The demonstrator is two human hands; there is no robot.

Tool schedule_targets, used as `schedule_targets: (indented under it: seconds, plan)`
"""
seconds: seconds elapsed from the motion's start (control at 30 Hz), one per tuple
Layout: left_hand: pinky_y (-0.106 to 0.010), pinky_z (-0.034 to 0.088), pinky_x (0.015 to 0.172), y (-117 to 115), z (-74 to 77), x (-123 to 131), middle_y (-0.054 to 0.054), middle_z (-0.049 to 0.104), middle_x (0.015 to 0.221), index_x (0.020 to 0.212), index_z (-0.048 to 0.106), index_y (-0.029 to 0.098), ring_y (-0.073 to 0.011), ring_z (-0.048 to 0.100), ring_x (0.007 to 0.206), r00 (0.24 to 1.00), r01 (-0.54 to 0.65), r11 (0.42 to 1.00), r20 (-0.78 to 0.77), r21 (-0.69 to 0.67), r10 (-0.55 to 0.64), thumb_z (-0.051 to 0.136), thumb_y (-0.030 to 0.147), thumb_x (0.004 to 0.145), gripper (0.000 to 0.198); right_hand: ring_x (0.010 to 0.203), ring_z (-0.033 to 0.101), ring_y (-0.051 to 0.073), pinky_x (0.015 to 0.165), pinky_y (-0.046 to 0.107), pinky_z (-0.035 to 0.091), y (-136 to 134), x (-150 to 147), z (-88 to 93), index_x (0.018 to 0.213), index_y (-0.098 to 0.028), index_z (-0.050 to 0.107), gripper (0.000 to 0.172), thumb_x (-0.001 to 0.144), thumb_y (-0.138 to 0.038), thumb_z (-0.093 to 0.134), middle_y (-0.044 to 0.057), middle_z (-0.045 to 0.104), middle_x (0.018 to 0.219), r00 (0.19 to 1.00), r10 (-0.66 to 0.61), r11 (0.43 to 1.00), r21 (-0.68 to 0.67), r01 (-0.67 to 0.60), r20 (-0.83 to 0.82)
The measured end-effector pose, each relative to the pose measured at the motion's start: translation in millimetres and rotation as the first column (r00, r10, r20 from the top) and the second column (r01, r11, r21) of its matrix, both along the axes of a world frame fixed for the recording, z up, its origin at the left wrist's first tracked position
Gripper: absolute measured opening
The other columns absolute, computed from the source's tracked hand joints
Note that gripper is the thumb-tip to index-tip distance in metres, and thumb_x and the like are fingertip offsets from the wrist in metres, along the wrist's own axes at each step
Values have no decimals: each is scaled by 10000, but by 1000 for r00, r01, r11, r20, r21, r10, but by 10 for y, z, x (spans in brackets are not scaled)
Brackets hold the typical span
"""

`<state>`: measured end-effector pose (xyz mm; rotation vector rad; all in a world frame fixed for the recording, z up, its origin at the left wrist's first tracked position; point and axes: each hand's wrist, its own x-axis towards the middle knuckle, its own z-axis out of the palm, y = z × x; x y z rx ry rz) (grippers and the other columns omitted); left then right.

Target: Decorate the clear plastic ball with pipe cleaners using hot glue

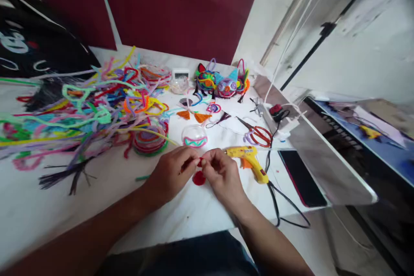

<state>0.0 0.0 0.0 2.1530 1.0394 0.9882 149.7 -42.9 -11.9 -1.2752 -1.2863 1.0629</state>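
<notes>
No legible text, labels, brands, numbers, signs.

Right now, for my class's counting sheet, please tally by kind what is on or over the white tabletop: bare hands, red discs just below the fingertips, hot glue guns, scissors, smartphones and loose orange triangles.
Bare hands (left hand, right hand): 2
Red disc: 1
Hot glue gun: 1
Scissors: 1
Smartphone: 1
Loose orange triangles: 2
Total: 8
</notes>
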Motion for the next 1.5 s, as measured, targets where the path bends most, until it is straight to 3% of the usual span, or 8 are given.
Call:
schedule_targets:
  seconds: [0.13,0.27,0.47,0.67,0.83,1.07,1.17,1.5]
  plan:
    - [-231,391,526,5,-24,-22,30,556,596,705,573,183,-114,514,547,997,65,965,66,-253,-49,487,254,863,193,552,455,90,523,228,362,33,0,-33,796,-178,546,40,816,-207,565,-38,529,661,999,2,1000,-9,-3,-43]
    - [-227,437,523,24,-46,-38,33,576,590,775,589,176,-118,552,541,977,171,872,193,-458,-90,503,317,886,199,536,465,90,513,228,369,34,-4,-26,811,-180,542,80,853,-246,561,-36,540,650,996,15,1000,-8,-16,-87]
    - [-230,472,494,22,-49,-36,29,595,573,801,592,164,-118,563,499,969,175,826,243,-536,-47,531,311,870,173,534,461,84,513,220,370,27,-9,-11,813,-176,542,119,870,-275,574,-40,530,637,995,5,1000,6,-5,-103]
    - [-251,525,511,20,-28,-3,4,641,574,822,598,147,-143,621,525,938,228,732,347,-642,13,590,331,831,184,539,479,90,520,229,389,29,-17,-33,827,-179,546,117,883,-277,576,-36,545,645,992,6,1000,5,-5,-127]
    - [-253,550,562,27,-15,10,-10,666,581,777,603,142,-148,656,553,916,239,701,395,-672,67,649,321,784,185,558,540,99,539,232,422,26,-30,-16,822,-187,522,101,900,-245,553,-27,596,642,984,47,999,8,-46,-171]
    - [-258,571,594,20,-61,13,-11,685,657,820,634,136,-150,677,612,891,296,662,449,-689,69,670,351,802,218,550,520,106,545,250,425,23,-37,-42,825,-193,512,123,910,-272,551,-29,588,628,982,34,999,9,-33,-188]
    - [-263,572,593,15,-83,15,-7,680,640,812,623,140,-153,679,598,894,293,672,444,-680,59,654,344,817,206,543,515,107,540,250,422,14,-39,-32,821,-195,507,120,909,-267,547,-30,585,621,983,39,999,2,-40,-182]
    - [-225,532,555,0,-55,15,7,662,591,797,590,165,-136,654,557,946,190,832,323,-521,-14,555,264,860,123,497,447,83,479,215,367,43,-38,-25,799,-195,509,104,849,-264,569,-52,547,587,974,32,999,-36,-41,-225]
